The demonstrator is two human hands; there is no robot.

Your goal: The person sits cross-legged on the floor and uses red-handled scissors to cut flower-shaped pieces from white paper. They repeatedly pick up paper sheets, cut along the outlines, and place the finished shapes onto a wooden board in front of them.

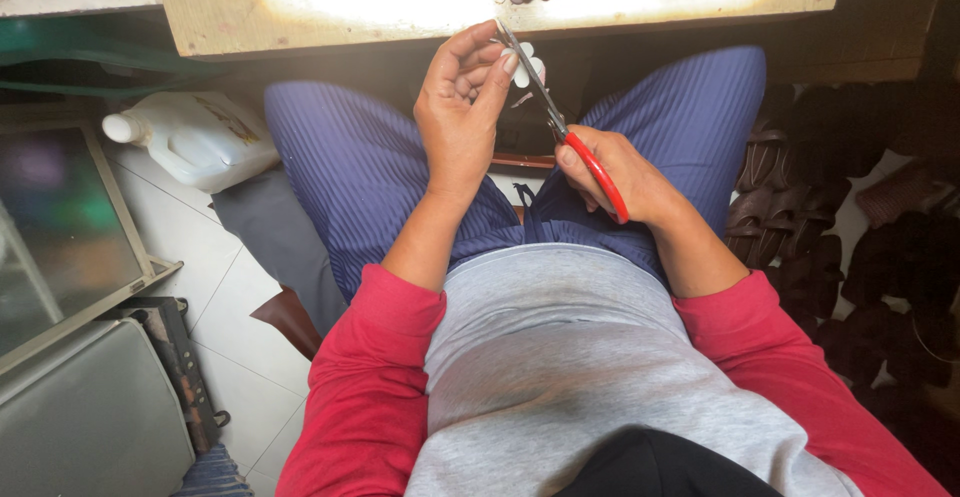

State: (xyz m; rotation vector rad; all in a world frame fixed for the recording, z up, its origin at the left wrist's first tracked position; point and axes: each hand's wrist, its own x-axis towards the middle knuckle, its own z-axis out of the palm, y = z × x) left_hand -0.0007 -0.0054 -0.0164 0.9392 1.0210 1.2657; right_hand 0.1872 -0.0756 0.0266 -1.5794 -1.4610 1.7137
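Nearest, above the lap, the right hand (625,172) is closed round the red handles of the scissors (560,122). Their long axis runs diagonally — blades pointing up and away to the left. At the blades, the left hand (462,107) pinches a small pale cut piece (528,62) between thumb and curled fingers. Just beyond lies the wooden table edge (300,37) — little room between.
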